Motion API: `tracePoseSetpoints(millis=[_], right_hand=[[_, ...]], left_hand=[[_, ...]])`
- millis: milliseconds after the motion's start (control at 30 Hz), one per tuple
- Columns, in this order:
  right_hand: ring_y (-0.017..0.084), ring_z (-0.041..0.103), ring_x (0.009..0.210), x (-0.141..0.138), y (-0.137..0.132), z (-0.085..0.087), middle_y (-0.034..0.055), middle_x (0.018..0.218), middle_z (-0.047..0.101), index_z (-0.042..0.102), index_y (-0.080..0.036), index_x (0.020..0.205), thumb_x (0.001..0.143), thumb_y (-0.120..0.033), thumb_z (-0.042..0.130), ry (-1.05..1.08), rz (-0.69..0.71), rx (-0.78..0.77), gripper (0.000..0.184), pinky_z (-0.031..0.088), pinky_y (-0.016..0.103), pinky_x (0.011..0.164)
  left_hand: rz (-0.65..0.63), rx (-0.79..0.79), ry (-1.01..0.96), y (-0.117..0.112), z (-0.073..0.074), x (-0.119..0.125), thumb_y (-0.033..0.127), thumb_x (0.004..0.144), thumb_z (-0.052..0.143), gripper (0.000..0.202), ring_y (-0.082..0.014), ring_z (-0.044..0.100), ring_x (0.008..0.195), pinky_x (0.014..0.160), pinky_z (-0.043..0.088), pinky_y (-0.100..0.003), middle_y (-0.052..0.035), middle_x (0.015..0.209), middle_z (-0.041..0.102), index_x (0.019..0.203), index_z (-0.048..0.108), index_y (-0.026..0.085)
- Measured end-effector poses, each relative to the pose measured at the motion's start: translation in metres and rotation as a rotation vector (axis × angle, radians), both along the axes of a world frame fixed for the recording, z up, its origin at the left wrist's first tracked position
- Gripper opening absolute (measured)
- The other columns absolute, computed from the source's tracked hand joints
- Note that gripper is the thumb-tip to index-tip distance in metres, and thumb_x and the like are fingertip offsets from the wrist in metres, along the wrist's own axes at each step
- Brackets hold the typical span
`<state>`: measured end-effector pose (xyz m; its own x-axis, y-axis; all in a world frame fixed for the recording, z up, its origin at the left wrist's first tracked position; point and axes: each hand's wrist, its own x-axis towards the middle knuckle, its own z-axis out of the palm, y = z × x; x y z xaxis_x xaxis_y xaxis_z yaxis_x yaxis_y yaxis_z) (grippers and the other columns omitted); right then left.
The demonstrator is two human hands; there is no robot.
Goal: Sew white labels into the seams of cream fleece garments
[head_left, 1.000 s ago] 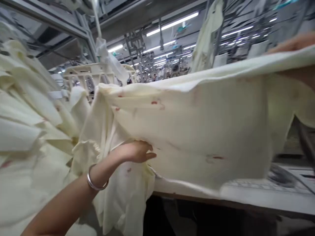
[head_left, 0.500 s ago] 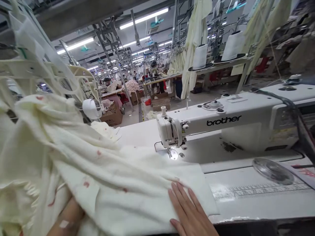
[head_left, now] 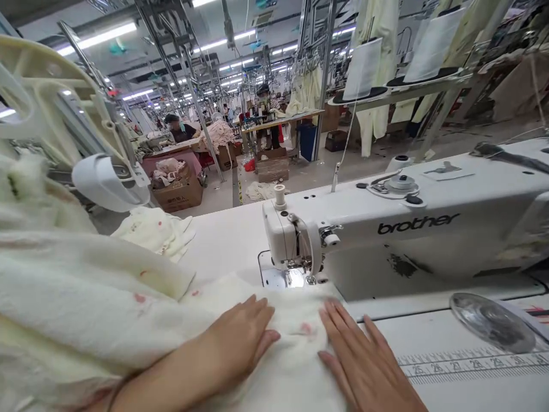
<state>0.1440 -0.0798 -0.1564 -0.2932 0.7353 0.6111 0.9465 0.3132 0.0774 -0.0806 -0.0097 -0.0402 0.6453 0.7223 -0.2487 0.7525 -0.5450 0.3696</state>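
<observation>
While L hand (head_left: 242, 337) & R hand (head_left: 364, 360) press on it, fingers/thumbs parted, cream cloth (head_left: 297, 360) w/ reddish prints wrinkles btwn fingers.

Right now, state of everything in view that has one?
Left hand: palm down, on fabric
Right hand: palm down, fingers extended
Red-printed cream fabric: flattened between hands, bunched at left
Brother sewing machine: upright; needle-area lamp lit
White thread cones: seated on stand
Ceiling tube lights: lit
Cardboard box: open, cloth inside
</observation>
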Motion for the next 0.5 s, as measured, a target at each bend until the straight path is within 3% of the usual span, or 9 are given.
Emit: tracePoseSetpoints(millis=[67, 133, 233, 300, 367, 433, 500], right_hand=[[0.027, 0.053, 0.116, 0.014, 0.037, 0.004, 0.0134, 0.124, 0.059, 0.054, -0.009, 0.125, 0.097, -0.03, 0.033, -0.043, 0.027, -0.06, 0.041, 0.039, 0.046, 0.094], [0.026, 0.059, 0.106, 0.025, 0.075, 0.011, 0.0095, 0.105, 0.068, 0.067, -0.017, 0.102, 0.092, -0.02, 0.037, -0.058, 0.045, -0.152, 0.032, 0.046, 0.042, 0.086], [0.026, 0.065, 0.081, 0.025, 0.099, 0.022, 0.0109, 0.077, 0.069, 0.068, -0.018, 0.068, 0.084, -0.009, 0.041, -0.041, 0.009, -0.197, 0.033, 0.05, 0.042, 0.078], [0.028, 0.065, 0.079, 0.008, 0.082, 0.023, 0.0135, 0.077, 0.068, 0.069, -0.016, 0.072, 0.082, -0.007, 0.042, -0.033, 0.023, -0.18, 0.03, 0.05, 0.046, 0.079], [0.026, 0.063, 0.096, -0.02, 0.047, 0.015, 0.0102, 0.098, 0.069, 0.069, -0.016, 0.097, 0.082, -0.007, 0.042, -0.026, 0.126, -0.139, 0.032, 0.047, 0.044, 0.092], [0.024, 0.058, 0.108, -0.048, 0.011, -0.001, 0.0069, 0.114, 0.065, 0.064, -0.017, 0.108, 0.087, -0.016, 0.042, 0.015, 0.353, -0.036, 0.03, 0.045, 0.037, 0.096], [0.023, 0.054, 0.115, -0.067, -0.012, -0.019, 0.0068, 0.118, 0.063, 0.062, -0.017, 0.106, 0.092, -0.016, 0.036, 0.115, 0.373, 0.07, 0.029, 0.038, 0.038, 0.104]], left_hand=[[0.021, -0.058, 0.196, 0.024, -0.013, 0.014, 0.042, 0.092, 0.041, 0.046, -0.037, 0.036, 0.133, 0.102, 0.036, -0.06, -0.0137, 0.143, 0.041, 0.133, 0.049, 0.023], [0.138, -0.027, 0.284, 0.051, -0.022, 0.019, 0.045, 0.092, 0.04, 0.052, -0.0392, 0.022, 0.138, 0.1, 0.032, -0.065, -0.0135, 0.15, 0.028, 0.14, 0.039, 0.024], [0.284, 0.069, 0.327, 0.076, -0.027, 0.017, 0.034, 0.094, 0.033, 0.051, -0.0436, 0.02, 0.138, 0.098, 0.028, -0.069, -0.0236, 0.15, 0.023, 0.14, 0.037, 0.012], [0.262, 0.103, 0.322, 0.077, -0.026, 0.017, 0.018, 0.092, 0.032, 0.045, -0.0395, 0.025, 0.137, 0.105, 0.023, -0.064, -0.026, 0.147, 0.027, 0.134, 0.042, 0.007], [0.145, 0.11, 0.275, 0.071, -0.025, 0.023, 0.01, 0.089, 0.032, 0.041, -0.0292, 0.035, 0.134, 0.111, 0.025, -0.05, -0.0189, 0.142, 0.039, 0.126, 0.049, 0.012], [0.024, 0.13, 0.253, 0.064, -0.027, 0.031, 0.015, 0.091, 0.033, 0.035, -0.025, 0.043, 0.128, 0.109, 0.031, -0.045, -0.0131, 0.132, 0.05, 0.12, 0.053, 0.018], [-0.027, 0.176, 0.287, 0.058, -0.029, 0.038, 0.024, 0.094, 0.035, 0.031, -0.0277, 0.044, 0.125, 0.104, 0.035, -0.05, -0.0141, 0.127, 0.053, 0.119, 0.052, 0.018]])
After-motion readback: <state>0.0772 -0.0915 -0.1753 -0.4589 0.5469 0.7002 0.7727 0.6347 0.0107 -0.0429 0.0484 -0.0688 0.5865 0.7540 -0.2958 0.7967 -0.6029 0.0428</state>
